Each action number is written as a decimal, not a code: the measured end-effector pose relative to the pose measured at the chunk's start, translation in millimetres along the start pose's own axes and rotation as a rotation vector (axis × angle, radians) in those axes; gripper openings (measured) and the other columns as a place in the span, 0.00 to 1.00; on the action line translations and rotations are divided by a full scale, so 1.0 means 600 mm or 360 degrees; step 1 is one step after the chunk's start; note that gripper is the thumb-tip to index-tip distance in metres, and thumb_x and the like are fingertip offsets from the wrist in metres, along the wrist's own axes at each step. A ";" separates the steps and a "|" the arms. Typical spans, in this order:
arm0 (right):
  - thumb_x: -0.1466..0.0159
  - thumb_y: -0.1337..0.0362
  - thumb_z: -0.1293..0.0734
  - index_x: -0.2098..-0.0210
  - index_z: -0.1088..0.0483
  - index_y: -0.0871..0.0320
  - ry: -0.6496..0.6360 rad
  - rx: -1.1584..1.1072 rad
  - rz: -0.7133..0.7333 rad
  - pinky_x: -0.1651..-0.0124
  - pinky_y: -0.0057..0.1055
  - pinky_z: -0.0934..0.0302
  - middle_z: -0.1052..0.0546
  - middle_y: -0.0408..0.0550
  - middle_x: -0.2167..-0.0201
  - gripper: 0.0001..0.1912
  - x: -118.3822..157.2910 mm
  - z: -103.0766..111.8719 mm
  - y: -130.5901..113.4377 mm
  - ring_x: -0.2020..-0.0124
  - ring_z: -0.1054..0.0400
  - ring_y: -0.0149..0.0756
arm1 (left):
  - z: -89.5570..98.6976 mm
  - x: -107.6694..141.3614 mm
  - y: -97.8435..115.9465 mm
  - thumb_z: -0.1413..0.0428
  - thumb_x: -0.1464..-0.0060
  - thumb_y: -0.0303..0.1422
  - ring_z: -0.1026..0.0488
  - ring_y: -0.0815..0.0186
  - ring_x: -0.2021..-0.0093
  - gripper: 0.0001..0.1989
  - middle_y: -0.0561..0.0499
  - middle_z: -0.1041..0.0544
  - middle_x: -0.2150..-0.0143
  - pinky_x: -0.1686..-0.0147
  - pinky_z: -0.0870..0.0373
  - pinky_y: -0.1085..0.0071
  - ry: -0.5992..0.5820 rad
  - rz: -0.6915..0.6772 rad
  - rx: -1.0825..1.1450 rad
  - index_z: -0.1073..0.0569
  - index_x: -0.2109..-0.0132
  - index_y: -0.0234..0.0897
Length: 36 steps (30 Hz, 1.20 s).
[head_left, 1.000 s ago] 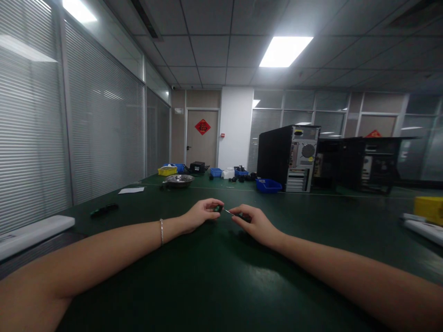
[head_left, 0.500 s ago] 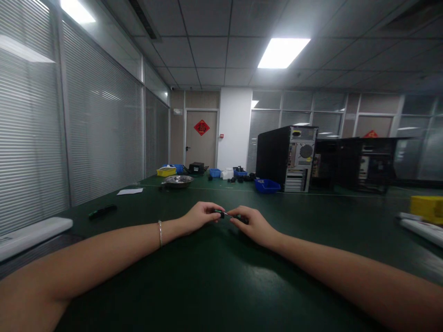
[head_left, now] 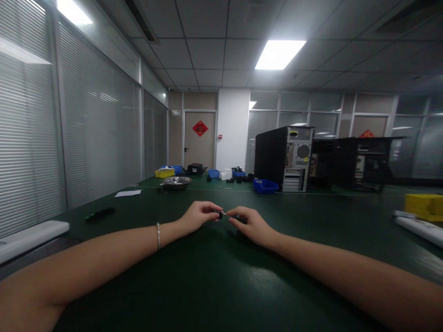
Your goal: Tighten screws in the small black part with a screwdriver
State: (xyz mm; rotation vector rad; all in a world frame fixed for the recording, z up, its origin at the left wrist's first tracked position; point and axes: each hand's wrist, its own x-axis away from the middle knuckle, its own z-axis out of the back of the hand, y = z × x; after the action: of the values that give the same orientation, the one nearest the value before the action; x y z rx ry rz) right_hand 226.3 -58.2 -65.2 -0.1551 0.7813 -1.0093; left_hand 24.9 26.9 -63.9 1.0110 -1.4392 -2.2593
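Note:
My left hand (head_left: 200, 216) pinches a small black part (head_left: 220, 214) between thumb and fingertips, over the green table (head_left: 194, 281). My right hand (head_left: 252, 224) is closed around the dark handle of a screwdriver (head_left: 225, 214). Its thin metal shaft points left, and the tip meets the small part or lies right beside it; which of the two is too small to tell. A bracelet circles my left wrist.
A dark green-marked tool (head_left: 100, 214) and white paper (head_left: 128, 193) lie left. Further back are a metal bowl (head_left: 176, 183), a yellow tray (head_left: 164, 173), a blue bin (head_left: 265, 186) and a computer tower (head_left: 284, 159). A yellow box (head_left: 424, 207) stands right.
The view has shifted slightly, moving the background a little to the left. Both hands keep nearly the same place and grip, and the screwdriver handle seems slightly turned.

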 end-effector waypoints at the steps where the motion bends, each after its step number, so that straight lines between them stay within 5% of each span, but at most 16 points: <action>1: 0.39 0.61 0.39 0.57 0.29 0.56 -0.0001 -0.0003 0.0001 0.57 0.32 0.40 0.26 0.47 0.59 0.13 0.000 0.000 0.000 0.59 0.34 0.37 | 0.000 0.001 0.002 0.41 0.54 0.30 0.28 0.63 0.61 0.14 0.44 0.25 0.60 0.59 0.31 0.63 0.0002 0.0000 -0.0010 0.26 0.58 0.30; 19: 0.39 0.61 0.39 0.58 0.30 0.56 -0.0074 -0.0022 0.0015 0.58 0.31 0.40 0.27 0.47 0.61 0.12 0.008 0.013 -0.020 0.60 0.34 0.36 | -0.012 0.011 0.035 0.39 0.58 0.30 0.28 0.64 0.63 0.15 0.45 0.24 0.61 0.58 0.33 0.64 -0.0011 0.0218 0.0080 0.25 0.60 0.30; 36: 0.39 0.61 0.39 0.55 0.30 0.56 -0.0059 -0.0098 -0.0006 0.56 0.32 0.40 0.27 0.48 0.59 0.13 0.005 0.011 -0.022 0.58 0.34 0.36 | -0.006 0.009 0.021 0.37 0.60 0.31 0.28 0.64 0.60 0.17 0.43 0.25 0.58 0.54 0.35 0.63 0.0003 0.0320 0.0409 0.26 0.59 0.30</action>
State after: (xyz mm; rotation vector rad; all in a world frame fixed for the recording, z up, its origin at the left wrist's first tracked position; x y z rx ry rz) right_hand 222.1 -69.5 -56.1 -0.2279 0.7791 -0.9835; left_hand 21.8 15.8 -56.0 0.8908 -1.7782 -1.9682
